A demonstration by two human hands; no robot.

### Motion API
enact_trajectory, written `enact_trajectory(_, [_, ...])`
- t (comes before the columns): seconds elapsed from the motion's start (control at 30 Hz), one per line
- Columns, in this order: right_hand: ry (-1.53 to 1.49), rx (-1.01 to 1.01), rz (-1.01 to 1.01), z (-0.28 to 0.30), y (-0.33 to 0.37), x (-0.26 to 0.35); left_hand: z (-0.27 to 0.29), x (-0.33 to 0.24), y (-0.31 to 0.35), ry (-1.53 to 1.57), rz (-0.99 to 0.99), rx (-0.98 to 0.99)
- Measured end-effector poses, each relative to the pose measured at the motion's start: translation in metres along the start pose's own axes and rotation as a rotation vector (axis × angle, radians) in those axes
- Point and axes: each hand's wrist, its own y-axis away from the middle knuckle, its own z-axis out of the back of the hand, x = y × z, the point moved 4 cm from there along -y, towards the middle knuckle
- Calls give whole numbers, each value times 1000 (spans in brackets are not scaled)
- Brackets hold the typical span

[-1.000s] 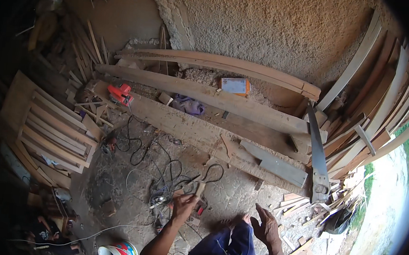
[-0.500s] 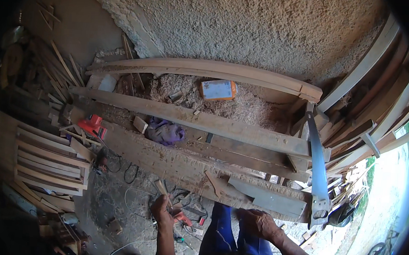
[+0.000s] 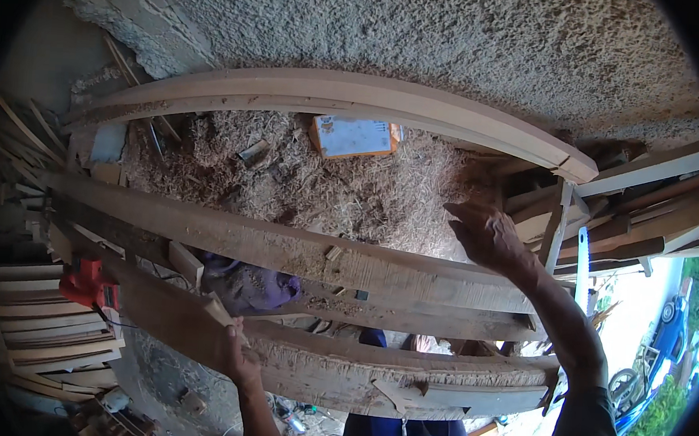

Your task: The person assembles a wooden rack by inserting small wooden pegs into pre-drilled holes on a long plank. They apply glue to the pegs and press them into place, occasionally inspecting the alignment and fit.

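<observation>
A short pale piece of wood (image 3: pixel 217 310) is gripped in my left hand (image 3: pixel 240 358), over the near plank (image 3: pixel 314 369) of the bench. My right hand (image 3: pixel 490 237) stretches past the middle beam (image 3: pixel 283 246), fingers extended and holding nothing, with wood shavings (image 3: pixel 416 194) behind it. A handsaw (image 3: pixel 583 263) shows its toothed blade beside my right forearm; its lower part is hidden by the arm. On the near plank lie a thin grey board (image 3: pixel 479 395) and a small flat wooden offcut (image 3: pixel 388 393).
A long curved beam (image 3: pixel 334 87) spans the back, under a rough wall (image 3: pixel 379 26). An orange and white box (image 3: pixel 357 137) sits in the shavings. A purple cloth (image 3: pixel 251 286) lies between the planks, a red power tool (image 3: pixel 89 283) at left. Stacked timber (image 3: pixel 657 219) stands right.
My left hand has risen with the wood piece from beside the bench to above the near plank. My right hand has left my lap and reached far over the beams. The view has shifted forward.
</observation>
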Motion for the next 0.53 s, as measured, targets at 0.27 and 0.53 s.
enact_trajectory(0.27, [30,343,-209,-140,-125,-160,-1,-13,-38,-329,-316,-122])
enact_trajectory(0.53, [80,206,-149,-222,-212,-222,-18,-29,-43,-635,-446,-128])
